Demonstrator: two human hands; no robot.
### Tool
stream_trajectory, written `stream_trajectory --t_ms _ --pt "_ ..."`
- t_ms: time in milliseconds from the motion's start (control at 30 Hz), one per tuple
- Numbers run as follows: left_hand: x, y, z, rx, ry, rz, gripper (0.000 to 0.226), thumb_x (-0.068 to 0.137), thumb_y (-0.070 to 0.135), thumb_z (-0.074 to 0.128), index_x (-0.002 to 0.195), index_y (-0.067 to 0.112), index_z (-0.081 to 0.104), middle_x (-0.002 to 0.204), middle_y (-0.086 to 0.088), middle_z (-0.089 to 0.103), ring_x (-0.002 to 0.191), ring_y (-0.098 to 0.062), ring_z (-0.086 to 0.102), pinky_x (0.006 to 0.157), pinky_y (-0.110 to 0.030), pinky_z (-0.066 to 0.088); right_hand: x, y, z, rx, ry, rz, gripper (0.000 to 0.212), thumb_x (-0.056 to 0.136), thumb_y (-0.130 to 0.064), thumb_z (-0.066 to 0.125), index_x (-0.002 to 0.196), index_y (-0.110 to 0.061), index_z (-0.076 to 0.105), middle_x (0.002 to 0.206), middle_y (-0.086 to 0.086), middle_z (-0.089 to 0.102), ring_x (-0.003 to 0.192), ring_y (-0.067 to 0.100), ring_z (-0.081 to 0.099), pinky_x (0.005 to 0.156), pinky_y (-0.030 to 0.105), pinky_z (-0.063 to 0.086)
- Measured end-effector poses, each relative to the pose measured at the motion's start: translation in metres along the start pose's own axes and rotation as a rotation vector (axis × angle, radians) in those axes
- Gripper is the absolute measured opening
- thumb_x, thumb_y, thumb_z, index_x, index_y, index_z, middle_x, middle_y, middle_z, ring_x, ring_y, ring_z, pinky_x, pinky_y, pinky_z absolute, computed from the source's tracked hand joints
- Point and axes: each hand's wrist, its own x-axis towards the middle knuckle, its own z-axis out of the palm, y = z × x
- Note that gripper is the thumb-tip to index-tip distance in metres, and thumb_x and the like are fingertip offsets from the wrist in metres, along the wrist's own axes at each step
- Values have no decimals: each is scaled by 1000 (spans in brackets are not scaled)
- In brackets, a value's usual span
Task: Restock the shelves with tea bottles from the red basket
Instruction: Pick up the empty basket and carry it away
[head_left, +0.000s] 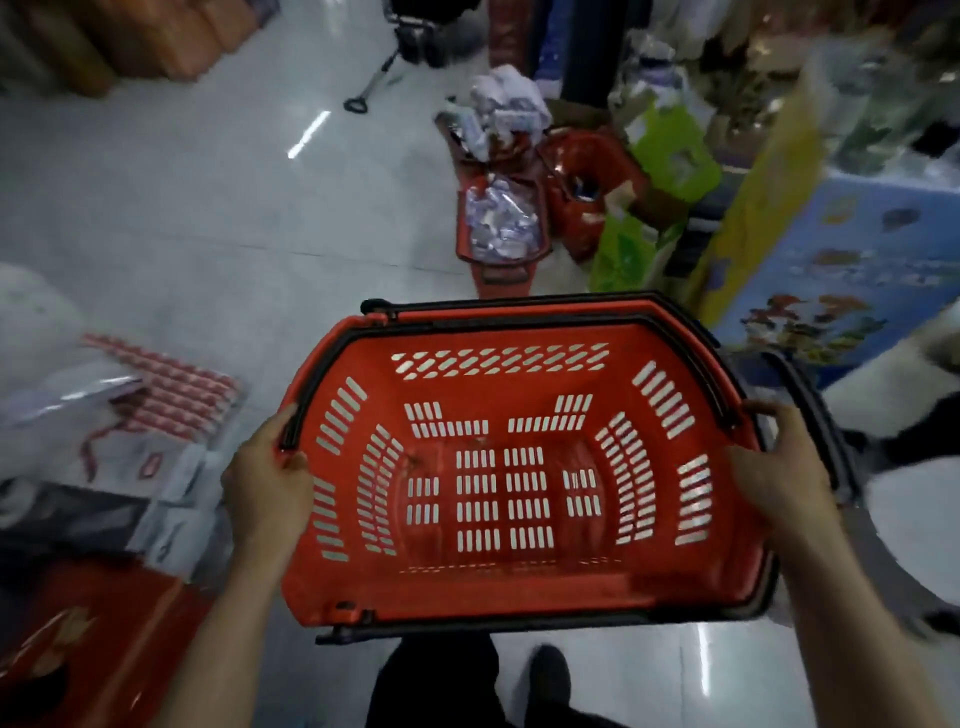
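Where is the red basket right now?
Centre of the head view: the empty red basket is held above the floor, left hand and right hand gripping its side rims.

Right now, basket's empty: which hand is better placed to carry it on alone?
Probably right. The right hand sits by the basket's raised grey handle; the left hand only clamps the rim.

Blurred goods fill the far basket (501, 221), perhaps wrapped packets.
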Motion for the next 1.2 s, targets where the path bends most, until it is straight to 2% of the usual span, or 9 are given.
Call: stream_trajectory --t_ms 200,300,633,700,833,933,1000,1100,1200 --pt "133 -3 -10 -40 158 -101 55 85 -6 52 133 21 60 124 -11 67 114 -31 62 98 -45 48 72 -156 110 -14 -126 -203 45 70 -34 67 103 -52 43 113 6 66 101 33 63 91 53 49" --pt "207 10 -12 -56 195 -141 54 84 -8 53 132 17 61 123 -16 67 115 -36 60 99 -46 46 103 -225 165 -7 -172 -266 48 75 -24 67 112 -46 47 120 7 65 106 30 62 91 49 50" --pt "438 84 17 -91 201 -184 54 88 -9 53 137 15 56 126 -23 63 115 -42 58 98 -50 45 225 -420 281 -47 -198 -235 47 76 -35 65 114 -53 42 99 1 63 96 33 65 89 52 52" --pt "488 93 36 -105 194 -172 55 88 -9 54 137 16 56 125 -22 64 110 -41 60 92 -46 47 259 -451 307 -46 -199 -229 46 78 -34 65 113 -53 43 99 -2 60 99 32 64 91 51 50" --pt "581 116 80 -111 219 -192 51 92 -7 51 138 12 54 124 -23 63 78 -24 58 57 -16 44 337 -516 365 -26 -232 -262 46 81 -21 64 118 -43 49 107 0 63 104 30 62 91 46 48" --pt "645 125 106 -111 227 -215 52 91 -3 52 138 20 55 128 -17 63 106 -36 61 82 -36 47 386 -562 406 -41 -268 -273 45 79 -21 65 114 -43 48 102 -1 66 98 28 63 88 44 50" --pt "687 123 121 -132 211 -229 54 89 -3 53 137 21 54 130 -14 63 115 -34 60 94 -38 44 412 -593 434 -50 -284 -277 43 79 -19 63 112 -42 49 98 -3 64 96 26 63 87 41 49" --pt "743 111 136 -110 192 -276 55 86 -4 52 137 19 53 130 -10 63 117 -28 59 97 -32 41 437 -635 475 -65 -285 -293 43 81 -11 59 118 -33 52 101 -1 60 95 21 57 86 33 42" --pt "791 96 152 -142 215 -292 55 86 -6 50 135 20 54 129 -5 62 115 -21 59 94 -28 41 449 -668 521 -102 -290 -286 43 82 -13 60 120 -28 50 101 4 58 93 24 55 88 37 43"
